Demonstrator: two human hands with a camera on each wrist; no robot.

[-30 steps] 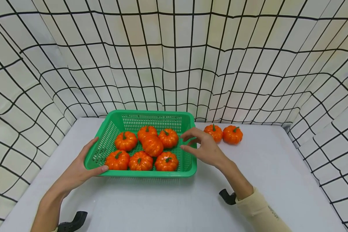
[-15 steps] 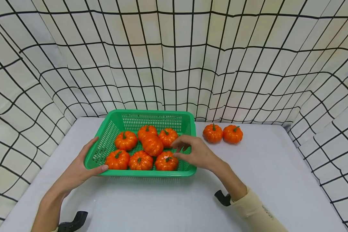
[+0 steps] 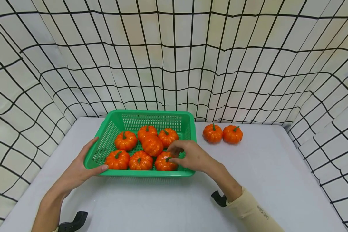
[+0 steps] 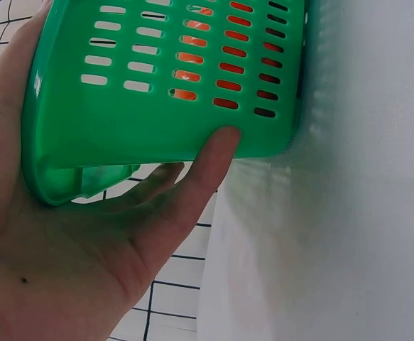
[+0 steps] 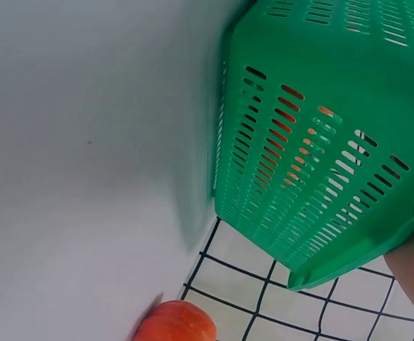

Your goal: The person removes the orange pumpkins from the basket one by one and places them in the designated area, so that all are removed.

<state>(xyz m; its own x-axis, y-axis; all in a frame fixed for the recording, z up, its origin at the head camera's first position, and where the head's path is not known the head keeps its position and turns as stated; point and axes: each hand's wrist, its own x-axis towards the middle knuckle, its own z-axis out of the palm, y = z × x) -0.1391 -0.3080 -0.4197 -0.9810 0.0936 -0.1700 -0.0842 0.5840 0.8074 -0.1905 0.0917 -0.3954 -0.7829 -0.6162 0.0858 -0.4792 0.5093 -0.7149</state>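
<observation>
My left hand (image 3: pixel 78 170) grips the left front corner of a green plastic basket (image 3: pixel 150 174), thumb over the rim; in the left wrist view its fingers (image 4: pixel 214 153) press against the slotted outer wall. Several small orange pumpkins lie in the basket, one of them a middle pumpkin (image 3: pixel 152 145) on top of others. My right hand (image 3: pixel 192 156) reaches over the right rim, its bent fingers and thumb apart at the right side of the front right pumpkin (image 3: pixel 163 162). In the right wrist view the basket wall (image 5: pixel 320 142) hides its fingertips.
Two more pumpkins stand on the white table (image 3: pixel 266 170) behind and right of the basket, a nearer one (image 3: pixel 212 133) and a right one (image 3: pixel 233 134). White walls with black netting (image 3: pixel 174 64) rise at the back and sides.
My right hand has moved left and toward the front, from above the basket's right rim to the front right pumpkin. My left hand and the basket have stayed put.
</observation>
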